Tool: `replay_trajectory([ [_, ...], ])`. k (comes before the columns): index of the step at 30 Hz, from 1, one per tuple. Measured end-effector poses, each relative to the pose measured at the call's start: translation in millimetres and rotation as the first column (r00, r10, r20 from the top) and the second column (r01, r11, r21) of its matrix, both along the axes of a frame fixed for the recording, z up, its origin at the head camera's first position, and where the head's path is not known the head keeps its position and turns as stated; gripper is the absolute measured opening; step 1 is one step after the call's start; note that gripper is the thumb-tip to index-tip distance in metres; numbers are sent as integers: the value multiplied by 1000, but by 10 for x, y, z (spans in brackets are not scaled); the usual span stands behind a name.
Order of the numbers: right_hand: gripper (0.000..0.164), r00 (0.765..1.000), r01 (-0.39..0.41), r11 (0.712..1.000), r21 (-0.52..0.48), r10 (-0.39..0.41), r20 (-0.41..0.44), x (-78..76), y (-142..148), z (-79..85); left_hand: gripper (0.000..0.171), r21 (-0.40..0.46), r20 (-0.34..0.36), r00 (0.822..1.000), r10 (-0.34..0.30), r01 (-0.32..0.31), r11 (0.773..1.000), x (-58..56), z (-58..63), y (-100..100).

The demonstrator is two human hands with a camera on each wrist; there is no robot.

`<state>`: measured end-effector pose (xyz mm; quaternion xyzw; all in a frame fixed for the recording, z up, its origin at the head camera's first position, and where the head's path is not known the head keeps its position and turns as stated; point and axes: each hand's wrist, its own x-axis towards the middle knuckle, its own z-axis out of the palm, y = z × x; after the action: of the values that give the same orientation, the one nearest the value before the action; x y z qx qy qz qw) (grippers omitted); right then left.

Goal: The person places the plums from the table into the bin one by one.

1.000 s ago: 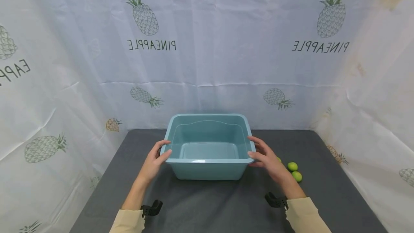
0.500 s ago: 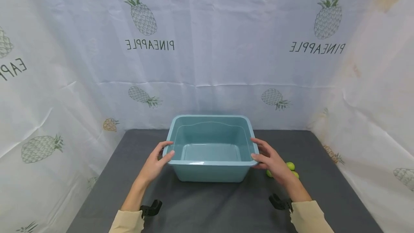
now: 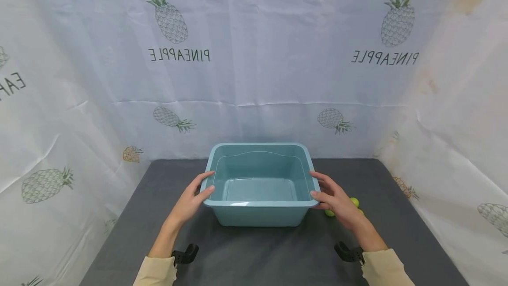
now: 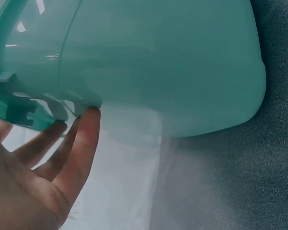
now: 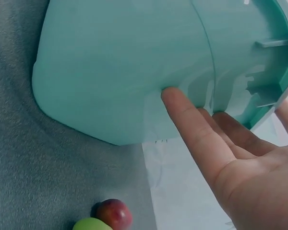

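Note:
A rectangular light-blue plastic basin (image 3: 259,216) sits upright on the dark table, its inside bare in the head view. My left hand (image 3: 188,202) grips its left rim, thumb on top at the near corner. On the opposite side, my right hand (image 3: 338,203) holds the right rim in the same way. From the left wrist view, the fingers (image 4: 81,143) press the outer wall below the rim. In the right wrist view, fingers (image 5: 194,127) likewise lie against the basin's outer wall (image 5: 115,67).
Several small green fruits (image 3: 354,201) lie right of the basin, partly hidden by my right hand. A dark red round fruit (image 5: 114,213) touches a green one (image 5: 92,224) there. A pineapple-print curtain (image 3: 254,65) hangs behind the dark table (image 3: 254,259).
Both hands and the basin have shifted slightly right and nearer to me across the table. My right hand and forearm now cover more of the green fruits. The head view has turned a little.

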<state>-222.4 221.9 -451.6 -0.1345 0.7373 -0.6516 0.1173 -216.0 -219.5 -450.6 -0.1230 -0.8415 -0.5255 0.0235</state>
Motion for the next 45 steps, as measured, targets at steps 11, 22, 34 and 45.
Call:
replay_trajectory([
  [11,60,999,42,999,17,-41,-32,46,152,44,48,39,-10,1000,13,-12,999,1,-58,49],
  [22,51,983,145,965,217,-116,-141,119,391,-1,48,54,-2,999,40,-40,998,87,-53,24],
  [34,31,918,338,768,544,-142,-369,168,727,-93,47,77,-39,999,16,-13,997,28,-68,26],
  [45,29,892,413,690,595,-175,-416,221,989,-281,46,65,-25,1000,12,-11,998,28,-57,33],
])
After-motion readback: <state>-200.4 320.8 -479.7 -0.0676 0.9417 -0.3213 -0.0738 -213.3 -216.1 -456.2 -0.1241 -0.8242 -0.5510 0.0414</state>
